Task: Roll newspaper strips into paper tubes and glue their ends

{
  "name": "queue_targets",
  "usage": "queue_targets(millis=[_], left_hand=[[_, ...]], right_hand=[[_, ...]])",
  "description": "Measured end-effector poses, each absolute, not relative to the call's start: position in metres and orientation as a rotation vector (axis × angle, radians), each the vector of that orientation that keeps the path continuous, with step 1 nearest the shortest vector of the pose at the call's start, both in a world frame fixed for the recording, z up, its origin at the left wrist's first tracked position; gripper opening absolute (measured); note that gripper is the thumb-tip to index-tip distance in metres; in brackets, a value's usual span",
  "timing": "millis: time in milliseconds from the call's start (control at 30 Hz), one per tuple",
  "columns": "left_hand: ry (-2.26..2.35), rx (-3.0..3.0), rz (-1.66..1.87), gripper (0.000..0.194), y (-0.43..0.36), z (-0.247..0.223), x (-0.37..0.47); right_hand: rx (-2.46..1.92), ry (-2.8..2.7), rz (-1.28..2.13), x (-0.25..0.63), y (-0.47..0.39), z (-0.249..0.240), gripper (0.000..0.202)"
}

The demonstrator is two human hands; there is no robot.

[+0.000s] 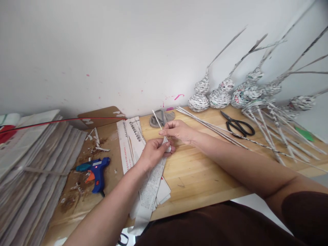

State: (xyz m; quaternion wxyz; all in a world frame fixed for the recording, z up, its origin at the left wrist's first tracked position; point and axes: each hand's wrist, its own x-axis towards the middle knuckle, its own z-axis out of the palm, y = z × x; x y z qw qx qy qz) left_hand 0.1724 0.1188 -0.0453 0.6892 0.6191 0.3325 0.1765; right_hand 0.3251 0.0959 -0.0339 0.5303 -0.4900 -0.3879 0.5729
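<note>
A long printed newspaper strip (151,186) runs from my left hand (156,150) down past the table's front edge. My left thumb and fingers are closed on its upper end, which is folded to a narrow point. Just above, my right hand (178,131) pinches a thin white stick (157,119) that slants up and to the left. Its lower end is hidden behind my fingers, so I cannot tell whether it is rolled into the paper. Below my left arm lies a stack of cut paper strips (132,143). Behind my hands sits a grey cloth (162,118).
On the left are a blue glue gun (98,174) and a tall newspaper stack (33,171). Black-handled scissors (237,126) lie at the right by thin paper rods (212,127). Several woven paper gourds (198,102) stand along the wall.
</note>
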Motion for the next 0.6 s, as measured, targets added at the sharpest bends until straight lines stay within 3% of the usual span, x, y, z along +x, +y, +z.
queue_targets(millis=[600], left_hand=[[0.739,1.313,0.371,0.034,0.1188,-0.0455,0.1716]], right_hand=[[-1.163,-0.982,1.29,0.3259,0.0943,-0.0338,0.043]])
